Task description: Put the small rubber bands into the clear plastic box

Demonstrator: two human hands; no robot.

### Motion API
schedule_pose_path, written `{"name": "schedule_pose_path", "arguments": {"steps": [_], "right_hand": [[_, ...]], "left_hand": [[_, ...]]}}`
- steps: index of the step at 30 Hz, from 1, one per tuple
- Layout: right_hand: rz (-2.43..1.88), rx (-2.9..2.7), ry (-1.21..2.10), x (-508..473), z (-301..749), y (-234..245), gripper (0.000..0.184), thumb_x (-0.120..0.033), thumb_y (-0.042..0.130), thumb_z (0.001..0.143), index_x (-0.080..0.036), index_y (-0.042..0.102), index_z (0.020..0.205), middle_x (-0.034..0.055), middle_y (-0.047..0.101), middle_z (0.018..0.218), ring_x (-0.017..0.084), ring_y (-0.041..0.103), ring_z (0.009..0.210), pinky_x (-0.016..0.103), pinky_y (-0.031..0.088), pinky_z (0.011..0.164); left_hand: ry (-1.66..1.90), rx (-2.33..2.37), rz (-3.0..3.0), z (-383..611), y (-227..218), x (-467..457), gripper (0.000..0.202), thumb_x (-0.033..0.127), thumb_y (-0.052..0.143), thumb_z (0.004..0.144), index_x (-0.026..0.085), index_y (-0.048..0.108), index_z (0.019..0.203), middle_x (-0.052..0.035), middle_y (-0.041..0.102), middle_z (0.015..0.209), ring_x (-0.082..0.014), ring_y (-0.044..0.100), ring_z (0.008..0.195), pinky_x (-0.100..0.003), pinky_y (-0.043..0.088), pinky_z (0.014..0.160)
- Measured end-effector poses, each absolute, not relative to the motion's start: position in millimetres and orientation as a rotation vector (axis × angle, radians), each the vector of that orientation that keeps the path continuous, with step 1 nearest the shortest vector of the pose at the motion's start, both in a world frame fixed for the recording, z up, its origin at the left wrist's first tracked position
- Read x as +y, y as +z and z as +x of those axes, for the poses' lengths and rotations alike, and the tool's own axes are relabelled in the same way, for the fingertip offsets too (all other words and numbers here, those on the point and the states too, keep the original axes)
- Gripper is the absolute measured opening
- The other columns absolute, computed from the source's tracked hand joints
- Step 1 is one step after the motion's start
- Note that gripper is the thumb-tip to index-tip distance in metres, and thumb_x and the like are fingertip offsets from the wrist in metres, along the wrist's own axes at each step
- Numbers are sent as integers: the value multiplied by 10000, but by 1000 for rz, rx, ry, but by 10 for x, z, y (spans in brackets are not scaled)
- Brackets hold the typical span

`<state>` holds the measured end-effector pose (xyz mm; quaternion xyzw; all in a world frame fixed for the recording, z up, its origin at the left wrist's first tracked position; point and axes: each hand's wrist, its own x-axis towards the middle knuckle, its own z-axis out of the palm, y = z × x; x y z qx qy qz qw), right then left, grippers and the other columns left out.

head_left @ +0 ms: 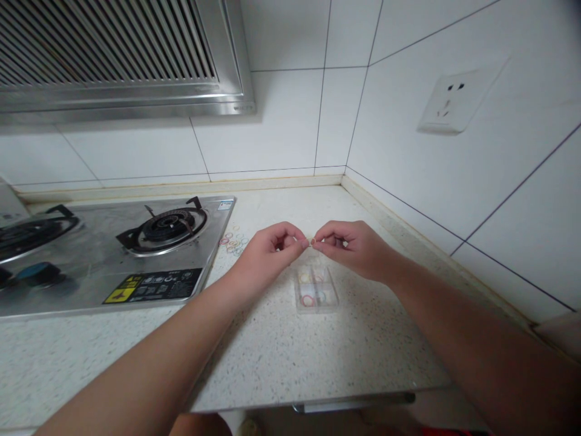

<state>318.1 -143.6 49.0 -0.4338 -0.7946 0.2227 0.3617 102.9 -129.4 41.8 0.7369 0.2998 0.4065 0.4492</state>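
Note:
My left hand (270,249) and my right hand (351,247) meet fingertip to fingertip above the speckled countertop (318,345). Both pinch a small pale rubber band (311,243) stretched between them. Just below the hands sits a small clear plastic box (316,289) with compartments holding a few coloured rubber bands. A loose pile of coloured rubber bands (233,241) lies on the counter to the left of my left hand, beside the stove.
A steel gas stove (113,254) with two burners fills the left of the counter, under a range hood (113,54). White tiled walls meet in the corner behind; a wall socket (447,100) is on the right wall. The counter's front edge runs below my forearms.

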Motion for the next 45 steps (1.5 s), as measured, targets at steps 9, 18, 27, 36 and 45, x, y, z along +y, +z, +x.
{"name": "schedule_pose_path", "arguments": {"steps": [9, 18, 27, 36, 45], "right_hand": [[-1187, -1972, 514, -1424, 3235, 509, 395, -504, 565, 886, -128, 686, 904, 17, 587, 713, 29, 448, 611, 164, 327, 547], [-1158, -2036, 483, -1423, 3245, 506, 369, -464, 554, 899, -121, 687, 883, 5, 554, 657, 26, 415, 589, 161, 305, 542], [-1158, -2061, 497, -1429, 3251, 527, 348, -438, 559, 894, -116, 687, 878, -9, 526, 618, 19, 398, 553, 159, 300, 520], [-1190, -2073, 476, -1393, 3281, 508, 344, -440, 565, 891, -120, 691, 890, -12, 525, 612, 18, 399, 549, 159, 302, 514], [-1271, -2068, 470, -1358, 3368, 500, 371, -483, 558, 886, -137, 690, 902, -7, 523, 623, 22, 401, 555, 160, 302, 514]], "left_hand": [[652, 879, 2100, 914, 439, -1296, 190, 332, 582, 899, 168, 667, 852, 16, 536, 696, -115, 457, 633, -240, 329, 568], [434, 944, 2424, 893, 367, -1282, 152, 286, 586, 862, 200, 709, 841, -5, 616, 680, -134, 502, 588, -260, 280, 551], [468, 931, 2460, 896, 374, -1276, 165, 282, 579, 872, 211, 728, 882, -12, 637, 698, -139, 524, 592, -263, 286, 549], [505, 935, 2452, 876, 424, -1278, 192, 287, 549, 906, 205, 722, 923, -7, 628, 694, -135, 516, 604, -254, 298, 567], [573, 1349, 2628, 430, 595, -919, 273, 383, 514, 936, 212, 723, 979, -48, 707, 873, -162, 585, 708, -268, 341, 614]]}}
